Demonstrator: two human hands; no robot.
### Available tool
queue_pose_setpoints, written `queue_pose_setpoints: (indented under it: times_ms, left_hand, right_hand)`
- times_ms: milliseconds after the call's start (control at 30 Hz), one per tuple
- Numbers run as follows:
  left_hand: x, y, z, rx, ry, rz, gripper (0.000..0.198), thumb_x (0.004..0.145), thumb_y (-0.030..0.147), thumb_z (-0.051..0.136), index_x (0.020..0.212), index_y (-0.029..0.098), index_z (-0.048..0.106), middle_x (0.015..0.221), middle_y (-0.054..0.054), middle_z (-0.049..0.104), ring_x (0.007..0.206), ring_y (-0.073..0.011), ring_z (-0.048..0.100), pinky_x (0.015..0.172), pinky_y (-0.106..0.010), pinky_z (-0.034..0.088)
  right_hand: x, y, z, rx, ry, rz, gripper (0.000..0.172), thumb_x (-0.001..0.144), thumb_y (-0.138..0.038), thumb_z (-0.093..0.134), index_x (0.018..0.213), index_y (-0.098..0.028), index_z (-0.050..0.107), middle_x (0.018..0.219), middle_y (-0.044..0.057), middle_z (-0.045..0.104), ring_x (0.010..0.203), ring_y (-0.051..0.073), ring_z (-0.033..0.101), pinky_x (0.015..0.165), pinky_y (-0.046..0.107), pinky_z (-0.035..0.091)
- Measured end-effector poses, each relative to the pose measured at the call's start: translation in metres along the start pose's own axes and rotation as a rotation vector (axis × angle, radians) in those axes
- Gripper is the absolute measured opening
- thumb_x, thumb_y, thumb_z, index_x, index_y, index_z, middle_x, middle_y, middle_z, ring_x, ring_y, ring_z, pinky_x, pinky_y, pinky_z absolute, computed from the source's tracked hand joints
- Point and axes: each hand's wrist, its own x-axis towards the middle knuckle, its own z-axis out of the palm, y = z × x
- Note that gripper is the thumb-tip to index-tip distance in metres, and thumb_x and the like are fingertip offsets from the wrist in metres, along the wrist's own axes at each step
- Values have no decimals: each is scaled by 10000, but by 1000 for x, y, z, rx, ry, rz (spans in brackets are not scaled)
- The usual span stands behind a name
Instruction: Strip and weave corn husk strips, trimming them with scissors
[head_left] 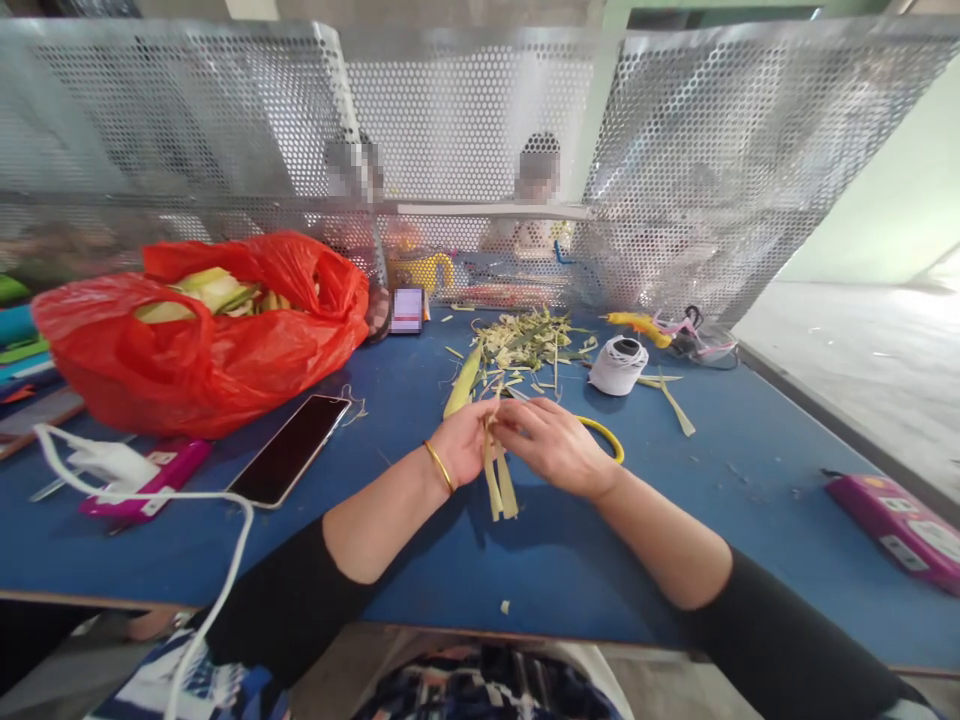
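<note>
Pale husk strips (500, 487) hang down between my two hands over the blue table (570, 580). My left hand (463, 440), with a gold bangle at the wrist, is closed on their upper part. The fingers of my right hand (551, 440) pinch the same strips from the right, touching my left fingertips. Just beyond my hands lie a long green-yellow husk (463, 382) and a heap of shredded husk pieces (529, 338). A yellow ring (606, 438) is partly hidden behind my right hand.
On the left are a red bag (187, 370) of husks, a phone (291, 450), and a white cable (240, 540). A white spool (618, 366) and scissors (641, 325) lie right of the heap. A purple power strip (896, 525) is far right. Perforated metal panels (465, 120) stand behind.
</note>
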Motion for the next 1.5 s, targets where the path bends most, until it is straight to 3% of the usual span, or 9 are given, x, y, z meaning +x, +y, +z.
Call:
queue_pose_setpoints:
  times_ms: [133, 333, 400, 467, 567, 633, 867, 1067, 1500]
  left_hand:
    - [0, -6, 2, 57, -62, -49, 211, 918, 134, 565, 730, 188, 645, 586, 5, 598, 495, -90, 577, 570, -210, 546]
    - [0, -8, 5, 99, -68, -61, 276, 894, 159, 624, 628, 180, 551, 491, 38, 494, 413, -66, 491, 463, -172, 480]
    - [-3, -9, 4, 130, -66, -67, 265, 952, 277, 581, 708, 176, 605, 555, -7, 601, 484, -109, 588, 520, -220, 540]
    - [-4, -11, 2, 180, -36, -20, 285, 983, 369, 543, 795, 171, 624, 649, -56, 696, 572, -145, 670, 563, -240, 559]
    - [-6, -11, -1, 235, -30, 90, 178, 981, 334, 563, 928, 174, 621, 725, -73, 754, 608, -151, 708, 568, -218, 541]
    - [-7, -9, -2, 251, -100, 91, 130, 971, 279, 576, 1020, 175, 635, 738, -73, 766, 595, -150, 711, 570, -219, 542]
    - [-8, -12, 1, 375, -243, -38, 118, 924, 245, 658, 935, 152, 728, 795, -88, 792, 562, -137, 696, 528, -208, 514]
    - [-7, -16, 5, 396, -122, 2, 254, 972, 181, 572, 776, 129, 724, 700, -68, 769, 554, -116, 689, 548, -199, 515]
    - [-7, -20, 11, 521, -3, 66, 240, 977, 172, 546, 784, 126, 680, 743, -81, 784, 527, -118, 688, 530, -209, 504]
  right_hand:
    - [0, 3, -4, 52, -34, 39, 313, 1053, -201, 396, 987, -176, 700, 949, 107, 691, 791, 190, 581, 748, 356, 450]
    - [1, -2, -3, 169, 8, 10, 334, 1040, -190, 400, 897, -191, 702, 866, 92, 695, 750, 191, 575, 712, 358, 437]
    - [1, -2, -3, 257, 136, 206, 291, 1014, -221, 437, 892, -211, 702, 894, 90, 701, 798, 202, 602, 736, 362, 454]
    - [1, 1, -5, 390, 315, 540, 229, 974, -265, 493, 850, -229, 683, 866, 68, 688, 802, 202, 606, 736, 354, 468]
    - [1, 10, -9, 678, 529, 973, 206, 893, -355, 601, 726, -235, 613, 681, 5, 605, 671, 175, 554, 669, 326, 470]
    - [2, 15, -10, 856, 565, 1087, 248, 825, -422, 670, 684, -233, 591, 615, -17, 569, 621, 161, 530, 631, 314, 464]
    - [8, 6, -11, 1087, 384, 1039, 234, 759, -432, 720, 708, -218, 639, 606, -28, 577, 606, 143, 521, 595, 291, 456]
    - [9, 5, -10, 1114, 480, 1084, 281, 766, -445, 699, 925, -215, 677, 781, -1, 681, 655, 145, 592, 676, 316, 524]
    - [5, 5, -2, 946, 397, 1090, 242, 731, -451, 693, 785, -219, 652, 664, -2, 644, 616, 157, 559, 602, 295, 461]
